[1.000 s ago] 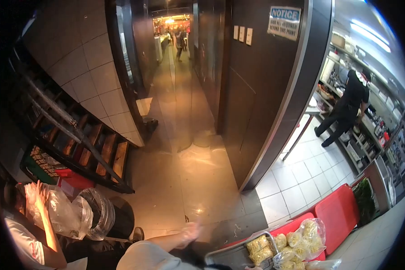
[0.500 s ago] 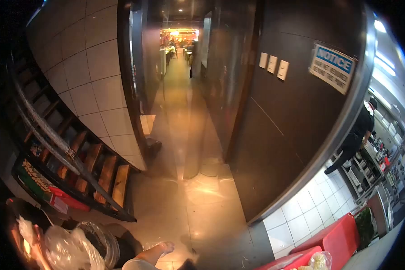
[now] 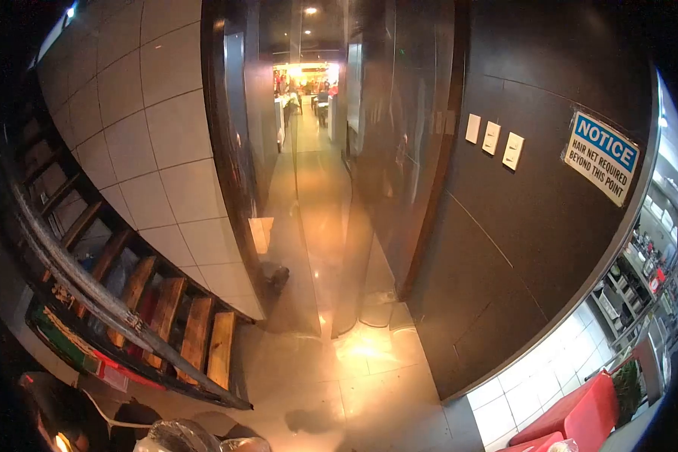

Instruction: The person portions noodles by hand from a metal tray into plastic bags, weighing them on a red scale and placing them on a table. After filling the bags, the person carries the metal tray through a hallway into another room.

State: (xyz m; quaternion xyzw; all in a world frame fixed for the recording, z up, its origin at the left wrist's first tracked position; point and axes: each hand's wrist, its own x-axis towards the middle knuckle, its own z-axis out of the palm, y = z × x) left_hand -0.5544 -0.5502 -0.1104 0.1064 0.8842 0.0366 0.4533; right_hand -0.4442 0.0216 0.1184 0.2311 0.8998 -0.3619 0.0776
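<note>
Neither of my hands shows in the head view at this moment. At the bottom edge, left of the middle, lies crumpled clear plastic (image 3: pixel 177 437), cut off by the frame. A dark rounded object (image 3: pixel 60 407) stands left of it in the lower corner; its kind is hard to make out. Clear strip curtains (image 3: pixel 331 211) hang in the doorway ahead.
Wooden stairs (image 3: pixel 169 313) with a metal handrail (image 3: pixel 120 324) rise at left, above a green crate (image 3: pixel 53 331). A dark wall (image 3: pixel 505 248) carries switches and a hair-net notice (image 3: pixel 601 157). Red bins (image 3: pixel 569 414) stand at lower right, by a kitchen with steel shelves.
The view has shifted left and up relative to the doorway, so the walls appear lower and further right. A bare forearm and hand at the bottom have left the view, as has the person in the kitchen.
</note>
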